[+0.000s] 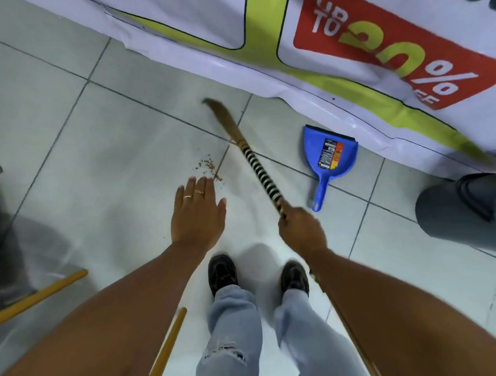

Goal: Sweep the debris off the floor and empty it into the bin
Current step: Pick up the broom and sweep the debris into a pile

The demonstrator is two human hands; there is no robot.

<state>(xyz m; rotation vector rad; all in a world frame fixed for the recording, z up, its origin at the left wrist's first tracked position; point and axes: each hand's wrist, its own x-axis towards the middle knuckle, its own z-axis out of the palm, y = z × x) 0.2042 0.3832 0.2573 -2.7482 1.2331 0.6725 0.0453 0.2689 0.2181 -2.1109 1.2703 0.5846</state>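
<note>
A small pile of brown debris point(207, 164) lies on the pale floor tiles just ahead of me. My right hand point(301, 228) is shut on the striped handle of a broom point(257, 169), whose blurred bristle head points up and left, beyond the debris. My left hand point(198, 211) hovers flat with fingers apart, just short of the debris, holding nothing. A blue dustpan point(328, 158) rests on the floor to the right of the broom, its handle toward me. A grey bin point(452, 210) stands at the right edge, partly cut off.
A large printed banner point(334, 50) covers the floor at the back and right. Two yellow wooden poles point(41, 295) lie low on the left and near my legs. A dark metal object stands at the left edge. My feet are below centre.
</note>
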